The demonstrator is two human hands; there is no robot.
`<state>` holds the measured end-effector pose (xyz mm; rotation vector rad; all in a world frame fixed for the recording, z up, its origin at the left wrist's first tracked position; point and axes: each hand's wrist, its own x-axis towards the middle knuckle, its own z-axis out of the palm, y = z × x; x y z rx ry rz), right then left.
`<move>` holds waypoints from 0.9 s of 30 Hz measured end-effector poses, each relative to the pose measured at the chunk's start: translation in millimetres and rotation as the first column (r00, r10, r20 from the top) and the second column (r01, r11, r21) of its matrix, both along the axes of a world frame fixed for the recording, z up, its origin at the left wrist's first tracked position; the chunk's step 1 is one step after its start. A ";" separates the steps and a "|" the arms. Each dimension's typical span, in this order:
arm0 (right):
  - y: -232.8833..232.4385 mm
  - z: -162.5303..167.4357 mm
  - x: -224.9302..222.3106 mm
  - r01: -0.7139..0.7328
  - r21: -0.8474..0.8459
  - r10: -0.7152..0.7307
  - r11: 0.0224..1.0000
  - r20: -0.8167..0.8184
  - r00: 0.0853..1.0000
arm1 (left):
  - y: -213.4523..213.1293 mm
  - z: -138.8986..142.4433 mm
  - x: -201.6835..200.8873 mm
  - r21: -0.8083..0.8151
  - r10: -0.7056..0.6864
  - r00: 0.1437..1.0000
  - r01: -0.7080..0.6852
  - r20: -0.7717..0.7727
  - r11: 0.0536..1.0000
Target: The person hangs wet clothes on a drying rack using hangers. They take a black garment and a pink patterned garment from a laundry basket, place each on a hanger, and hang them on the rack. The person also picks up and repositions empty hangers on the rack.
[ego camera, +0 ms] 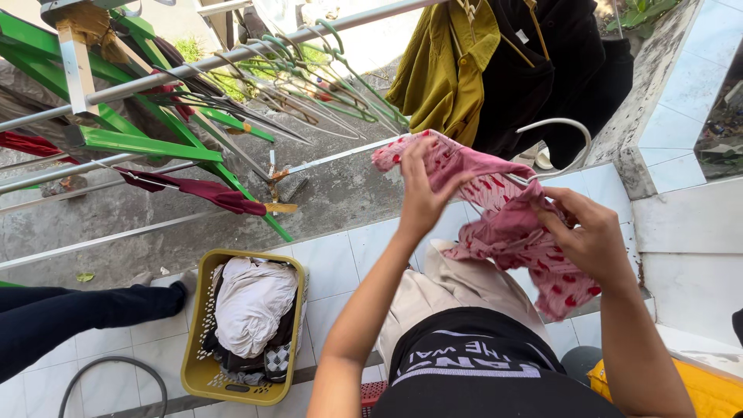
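both hands work a pink cloth (517,232) with red marks, held up over the person's lap. the left hand (422,197) has its fingers clenched on the cloth's upper edge; the right hand (592,236) grasps the bunched lower part, fingers curled into it. a white hanger (569,130) pokes out just above the right fingers. below the left fingers lies a pale tiled floor (333,263), and on it a yellow basket (193,340) of laundry. past the fingertips run metal rails (139,81) with empty hangers, an olive shirt (453,66), dark clothes and a grey concrete yard (340,193)
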<state>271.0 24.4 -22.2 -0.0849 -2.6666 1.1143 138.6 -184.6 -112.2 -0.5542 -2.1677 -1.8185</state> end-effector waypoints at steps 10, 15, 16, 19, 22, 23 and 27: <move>-23.9 -18.5 -17.7 0.144 -0.051 -0.144 0.988 0.005 0.990 | 20.9 -52.8 2.6 -0.056 -0.071 0.977 0.084 0.200 0.995; -39.4 -37.5 -60.8 0.154 -0.142 -0.154 0.978 0.010 0.988 | 12.7 -67.2 -17.4 -0.022 -0.137 0.934 0.153 0.331 0.988; -42.9 -41.3 -72.5 0.144 -0.155 -0.145 0.977 0.005 0.989 | 10.4 -70.5 -23.8 -0.083 -0.120 0.956 0.147 0.269 0.986; -51.9 -51.5 -109.6 0.140 -0.163 -0.145 0.977 -0.022 0.989 | 3.1 -81.5 -45.9 -0.213 -0.101 0.981 0.136 0.168 0.968; -58.2 -60.7 -141.4 0.102 -0.206 -0.125 0.973 -0.100 0.987 | -3.7 -89.3 -65.3 -0.250 -0.096 0.967 0.156 0.237 0.956; -59.7 -64.1 -152.0 0.081 -0.226 -0.114 0.971 -0.138 0.984 | -6.3 -89.9 -70.4 -0.276 -0.079 0.966 0.148 0.248 0.950; -65.9 -81.0 -185.8 0.085 -0.205 -0.108 0.975 -0.106 0.989 | -20.0 -88.4 -84.6 -0.281 -0.022 0.964 0.098 0.264 0.955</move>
